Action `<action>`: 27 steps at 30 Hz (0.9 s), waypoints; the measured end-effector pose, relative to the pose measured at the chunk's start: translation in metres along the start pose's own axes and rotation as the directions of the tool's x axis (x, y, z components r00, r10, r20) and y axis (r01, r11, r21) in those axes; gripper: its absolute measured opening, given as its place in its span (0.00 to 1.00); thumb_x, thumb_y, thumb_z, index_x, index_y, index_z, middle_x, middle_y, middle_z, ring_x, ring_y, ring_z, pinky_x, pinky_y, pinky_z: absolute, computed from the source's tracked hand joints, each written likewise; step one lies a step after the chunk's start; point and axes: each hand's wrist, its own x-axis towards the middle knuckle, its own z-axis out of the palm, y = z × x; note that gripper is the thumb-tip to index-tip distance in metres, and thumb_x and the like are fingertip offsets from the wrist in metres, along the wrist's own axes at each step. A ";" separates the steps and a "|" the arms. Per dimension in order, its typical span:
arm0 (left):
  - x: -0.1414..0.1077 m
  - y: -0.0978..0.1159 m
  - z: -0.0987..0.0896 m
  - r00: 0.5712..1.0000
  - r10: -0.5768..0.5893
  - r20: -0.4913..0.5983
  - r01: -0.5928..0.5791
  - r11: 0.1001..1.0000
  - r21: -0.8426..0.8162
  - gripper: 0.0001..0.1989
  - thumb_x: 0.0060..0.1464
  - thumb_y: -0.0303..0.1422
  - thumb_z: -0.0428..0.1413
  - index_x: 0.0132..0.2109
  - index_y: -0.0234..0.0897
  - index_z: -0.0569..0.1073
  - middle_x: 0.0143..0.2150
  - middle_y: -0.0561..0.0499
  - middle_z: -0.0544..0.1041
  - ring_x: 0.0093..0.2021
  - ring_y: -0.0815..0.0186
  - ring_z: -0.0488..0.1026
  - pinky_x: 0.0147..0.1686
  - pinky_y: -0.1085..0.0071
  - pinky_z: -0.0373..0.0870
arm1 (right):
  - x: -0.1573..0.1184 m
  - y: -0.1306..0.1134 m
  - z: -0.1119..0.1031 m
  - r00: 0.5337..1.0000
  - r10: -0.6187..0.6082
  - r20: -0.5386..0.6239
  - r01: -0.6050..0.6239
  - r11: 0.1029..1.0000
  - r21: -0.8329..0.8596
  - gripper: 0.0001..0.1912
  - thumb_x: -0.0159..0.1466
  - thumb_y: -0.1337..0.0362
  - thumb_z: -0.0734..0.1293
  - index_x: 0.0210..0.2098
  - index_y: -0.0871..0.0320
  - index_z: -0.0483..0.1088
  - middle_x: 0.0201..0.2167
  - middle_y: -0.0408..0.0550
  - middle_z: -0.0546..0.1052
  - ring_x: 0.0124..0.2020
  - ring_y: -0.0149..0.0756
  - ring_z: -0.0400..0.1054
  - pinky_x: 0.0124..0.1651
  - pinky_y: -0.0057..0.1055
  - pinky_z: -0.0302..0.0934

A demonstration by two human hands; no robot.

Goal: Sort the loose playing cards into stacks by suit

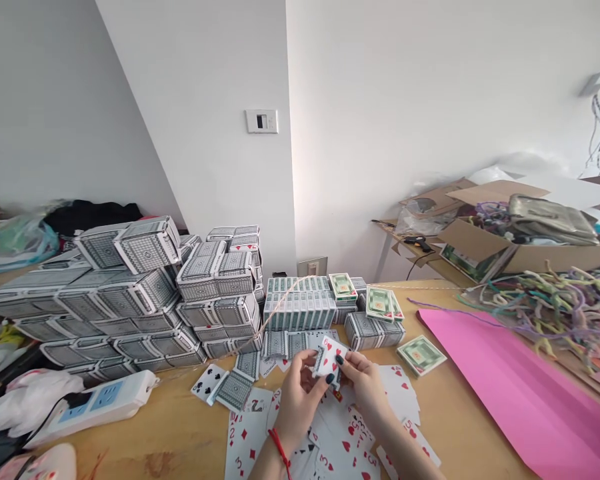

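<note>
Both hands are closed around a small stack of playing cards (pixel 331 357), tilted up with a red heart card facing me. My left hand (pixel 300 393), with a red cord at the wrist, grips the stack's left and lower edge. My right hand (pixel 364 383) pinches it from the right, its thumb on the face. Beneath the hands, loose face-up cards (pixel 337 440) spread over the wooden table (pixel 180 427). A few face-down cards (pixel 234 390) lie to the left of them. The fingers behind the stack are hidden.
Wrapped blocks of grey-backed cards (pixel 130 297) are piled high on the left. Green card boxes (pixel 300 300) stand in a row behind the hands, and a single green box (pixel 421 355) lies to the right. Also around are a power strip (pixel 100 403), pink sheet (pixel 520 393) and yarn (pixel 555 307).
</note>
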 end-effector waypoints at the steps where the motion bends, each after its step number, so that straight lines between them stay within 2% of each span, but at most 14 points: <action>1: -0.001 0.002 0.000 1.000 0.005 0.025 -0.005 1.000 -0.028 0.24 0.47 0.41 0.56 0.50 0.38 0.63 0.42 0.44 0.71 0.35 0.63 0.70 0.32 0.70 0.66 | 0.000 0.000 0.001 1.000 -0.001 0.018 0.001 1.000 -0.005 0.14 0.47 0.52 0.69 0.20 0.57 0.67 0.17 0.42 0.69 0.18 0.32 0.60 0.22 0.29 0.55; 3: -0.001 0.005 -0.001 0.999 0.015 0.032 -0.012 0.997 -0.076 0.25 0.49 0.42 0.53 0.53 0.38 0.61 0.42 0.44 0.71 0.35 0.63 0.69 0.33 0.70 0.66 | -0.001 0.001 0.003 0.998 -0.011 0.068 0.013 1.000 -0.022 0.15 0.47 0.52 0.68 0.20 0.58 0.66 0.16 0.41 0.67 0.18 0.31 0.59 0.22 0.28 0.54; 4: -0.001 0.005 -0.002 1.000 0.017 0.021 -0.015 0.997 -0.081 0.22 0.50 0.42 0.52 0.51 0.37 0.63 0.39 0.46 0.72 0.34 0.64 0.68 0.32 0.71 0.65 | -0.001 0.002 0.004 0.996 -0.020 0.090 0.024 0.999 -0.043 0.15 0.47 0.52 0.68 0.20 0.58 0.65 0.15 0.40 0.66 0.17 0.30 0.58 0.22 0.27 0.53; 6: 0.001 0.003 -0.003 0.999 0.024 -0.023 -0.024 0.999 -0.038 0.15 0.50 0.43 0.51 0.40 0.36 0.69 0.28 0.52 0.69 0.28 0.67 0.65 0.27 0.74 0.62 | -0.002 0.006 0.005 0.992 -0.049 0.119 0.065 0.990 -0.129 0.16 0.48 0.53 0.67 0.18 0.58 0.62 0.13 0.38 0.62 0.16 0.28 0.54 0.21 0.26 0.50; 7: 0.002 0.001 -0.004 0.999 0.025 -0.040 -0.025 1.000 0.006 0.13 0.50 0.43 0.51 0.32 0.36 0.68 0.23 0.55 0.64 0.24 0.70 0.61 0.24 0.76 0.59 | -0.003 0.008 0.006 0.990 -0.073 0.123 0.095 0.978 -0.186 0.15 0.49 0.54 0.67 0.17 0.58 0.61 0.13 0.37 0.60 0.16 0.27 0.52 0.20 0.25 0.48; 8: 0.003 -0.001 -0.005 0.997 0.035 -0.073 -0.031 0.998 0.050 0.14 0.49 0.43 0.52 0.26 0.37 0.65 0.20 0.57 0.59 0.21 0.71 0.57 0.22 0.76 0.56 | -0.003 0.009 0.006 0.988 -0.097 0.124 0.125 0.962 -0.245 0.15 0.50 0.55 0.66 0.17 0.58 0.60 0.13 0.36 0.58 0.16 0.26 0.51 0.20 0.25 0.47; 10: 0.004 -0.005 -0.006 0.993 0.049 -0.111 -0.037 0.994 0.105 0.17 0.49 0.43 0.52 0.21 0.38 0.58 0.18 0.59 0.53 0.19 0.73 0.52 0.20 0.77 0.52 | -0.004 0.012 0.005 0.984 -0.129 0.126 0.165 0.928 -0.335 0.15 0.51 0.58 0.65 0.16 0.57 0.57 0.13 0.35 0.55 0.16 0.26 0.48 0.20 0.24 0.44; 14: 0.004 -0.006 -0.004 0.984 0.078 -0.161 -0.057 0.990 0.128 0.19 0.49 0.43 0.51 0.21 0.39 0.53 0.19 0.59 0.50 0.20 0.72 0.49 0.20 0.76 0.49 | -0.004 0.013 0.006 0.981 -0.098 0.168 0.150 0.930 -0.335 0.17 0.51 0.54 0.65 0.17 0.57 0.57 0.13 0.34 0.54 0.16 0.25 0.47 0.20 0.24 0.44; 18: 0.005 -0.004 -0.003 0.976 0.086 -0.201 -0.065 0.992 0.113 0.18 0.49 0.42 0.51 0.21 0.39 0.52 0.20 0.59 0.49 0.21 0.71 0.48 0.20 0.76 0.49 | -0.005 0.006 0.009 0.973 -0.052 0.227 0.108 0.964 -0.243 0.18 0.50 0.49 0.65 0.20 0.58 0.62 0.14 0.36 0.59 0.16 0.26 0.51 0.20 0.24 0.47; 23: 0.005 -0.004 -0.004 0.979 0.081 -0.185 -0.062 0.993 0.102 0.18 0.51 0.42 0.49 0.21 0.39 0.52 0.20 0.59 0.49 0.21 0.71 0.48 0.21 0.76 0.50 | -0.008 -0.005 0.009 0.958 0.008 0.286 0.040 0.986 -0.163 0.16 0.52 0.51 0.65 0.22 0.59 0.65 0.16 0.38 0.63 0.18 0.27 0.55 0.22 0.25 0.51; 27: 0.004 -0.001 -0.003 0.979 0.087 -0.183 -0.068 0.992 0.107 0.18 0.52 0.42 0.47 0.22 0.39 0.51 0.20 0.60 0.48 0.21 0.72 0.47 0.21 0.76 0.50 | -0.009 -0.004 0.008 0.954 0.019 0.300 0.030 0.987 -0.158 0.15 0.54 0.53 0.64 0.22 0.59 0.65 0.17 0.39 0.63 0.18 0.27 0.55 0.23 0.25 0.52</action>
